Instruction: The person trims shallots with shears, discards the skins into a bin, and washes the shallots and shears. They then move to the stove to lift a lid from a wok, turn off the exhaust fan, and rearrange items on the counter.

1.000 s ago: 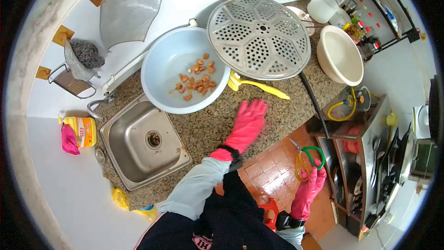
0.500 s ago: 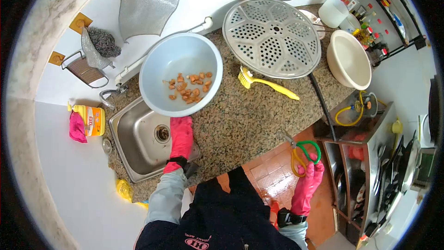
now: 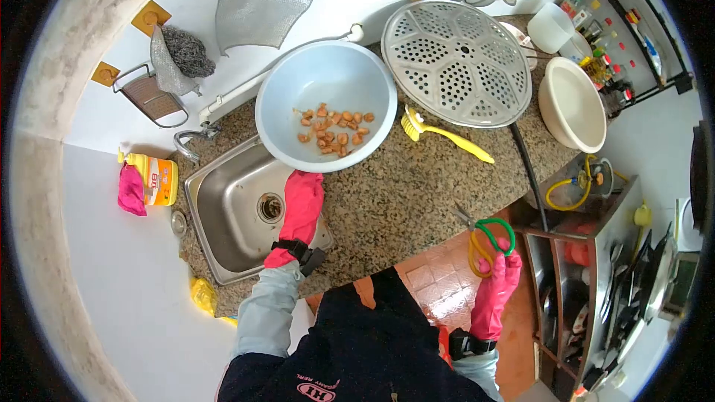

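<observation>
My left hand (image 3: 302,205), in a pink rubber glove, is at the near edge of a light blue basin (image 3: 325,82); its fingers are hidden under the rim. Several brown chunks (image 3: 342,139) lie on the basin's bottom. In my right hand (image 3: 497,275), also gloved in pink, is a pair of scissors (image 3: 480,237) with one green and one yellow handle, its short blades pointing up and left. The basin stands partly over the corner of the steel sink (image 3: 223,212).
On the granite counter (image 3: 395,193) lie a yellow brush (image 3: 450,138) and a round perforated steel plate (image 3: 456,63). A cream basin (image 3: 572,104) stands at the right. A faucet (image 3: 195,141) is behind the sink, and a steel rack (image 3: 588,246) is at the far right.
The blue basin and my left hand have shifted a little right and up in view, the basin appearing tilted differently. My right hand still holds the scissors; the whole view has shifted slightly.
</observation>
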`<state>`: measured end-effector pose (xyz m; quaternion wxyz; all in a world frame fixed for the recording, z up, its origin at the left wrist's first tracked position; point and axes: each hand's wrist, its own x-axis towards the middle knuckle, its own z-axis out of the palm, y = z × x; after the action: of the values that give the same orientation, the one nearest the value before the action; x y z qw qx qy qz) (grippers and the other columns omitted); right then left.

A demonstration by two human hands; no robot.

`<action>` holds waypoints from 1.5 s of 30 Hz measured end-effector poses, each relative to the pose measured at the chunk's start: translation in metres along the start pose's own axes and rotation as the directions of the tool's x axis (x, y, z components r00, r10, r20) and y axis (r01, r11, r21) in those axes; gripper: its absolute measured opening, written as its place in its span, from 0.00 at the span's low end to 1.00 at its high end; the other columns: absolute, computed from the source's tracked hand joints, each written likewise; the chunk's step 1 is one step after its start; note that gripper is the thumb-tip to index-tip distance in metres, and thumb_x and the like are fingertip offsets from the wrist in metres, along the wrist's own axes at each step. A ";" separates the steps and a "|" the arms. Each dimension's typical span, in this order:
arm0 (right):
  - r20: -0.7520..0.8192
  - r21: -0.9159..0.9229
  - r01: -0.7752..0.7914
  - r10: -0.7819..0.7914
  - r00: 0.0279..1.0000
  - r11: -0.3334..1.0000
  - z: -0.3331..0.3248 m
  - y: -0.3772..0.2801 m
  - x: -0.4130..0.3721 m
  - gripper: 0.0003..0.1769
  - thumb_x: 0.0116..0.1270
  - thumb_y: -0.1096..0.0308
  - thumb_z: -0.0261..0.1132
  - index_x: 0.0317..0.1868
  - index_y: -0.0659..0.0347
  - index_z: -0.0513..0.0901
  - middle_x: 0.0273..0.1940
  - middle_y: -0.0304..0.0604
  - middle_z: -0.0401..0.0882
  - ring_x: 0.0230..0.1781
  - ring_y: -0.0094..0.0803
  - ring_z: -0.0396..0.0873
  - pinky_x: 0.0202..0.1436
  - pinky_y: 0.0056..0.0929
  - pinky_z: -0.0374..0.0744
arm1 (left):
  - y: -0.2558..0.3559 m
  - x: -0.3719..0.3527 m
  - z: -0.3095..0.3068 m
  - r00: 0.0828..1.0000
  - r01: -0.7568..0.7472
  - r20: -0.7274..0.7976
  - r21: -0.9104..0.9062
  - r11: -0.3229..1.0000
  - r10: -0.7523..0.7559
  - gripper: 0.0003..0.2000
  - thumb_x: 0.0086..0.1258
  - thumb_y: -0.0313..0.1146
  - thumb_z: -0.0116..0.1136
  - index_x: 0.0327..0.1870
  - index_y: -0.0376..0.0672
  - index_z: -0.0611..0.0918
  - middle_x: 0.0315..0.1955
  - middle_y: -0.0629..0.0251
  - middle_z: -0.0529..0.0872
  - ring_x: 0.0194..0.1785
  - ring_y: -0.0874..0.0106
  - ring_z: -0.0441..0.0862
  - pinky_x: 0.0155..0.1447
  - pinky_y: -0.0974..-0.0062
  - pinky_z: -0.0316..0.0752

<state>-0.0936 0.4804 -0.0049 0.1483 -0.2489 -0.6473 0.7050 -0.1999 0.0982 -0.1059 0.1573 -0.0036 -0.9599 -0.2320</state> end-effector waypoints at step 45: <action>0.109 -0.218 0.028 -0.004 0.994 0.976 0.051 -0.006 -0.020 0.18 0.71 0.63 0.60 0.57 0.61 0.73 0.56 0.42 0.76 0.55 0.33 0.77 0.43 0.29 0.81 | -0.215 -0.061 0.013 0.929 0.340 0.095 0.157 0.927 -0.357 0.19 0.62 0.41 0.60 0.49 0.37 0.82 0.52 0.46 0.81 0.54 0.51 0.79 0.59 0.58 0.73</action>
<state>-0.1054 0.4279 0.0059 0.0904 -0.2199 -0.7302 0.6405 -0.1629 -0.0841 -0.2312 0.0545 0.1639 -0.9667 -0.1887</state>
